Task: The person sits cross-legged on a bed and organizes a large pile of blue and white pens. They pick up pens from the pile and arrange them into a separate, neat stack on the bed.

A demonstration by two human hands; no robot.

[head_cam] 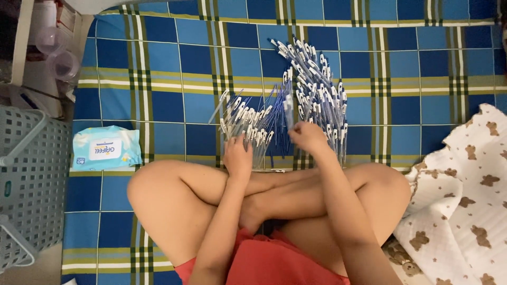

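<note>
The left hand [238, 157] is resting palm down, fingers loosely spread, on the near end of a fanned bundle of pens [248, 122]. The right hand [308, 136] is pinching a single pen [288, 108] and holding it upright between the two piles. Just beyond it, a longer heap of capped pens [317, 89] is lying on the blue checked blanket [169, 68]. Well to the left, a wet-wipe pack [105, 148] is sitting beside a grey plastic basket [26, 184]; a bear-print cloth [465, 200] is lying at the right.
</note>
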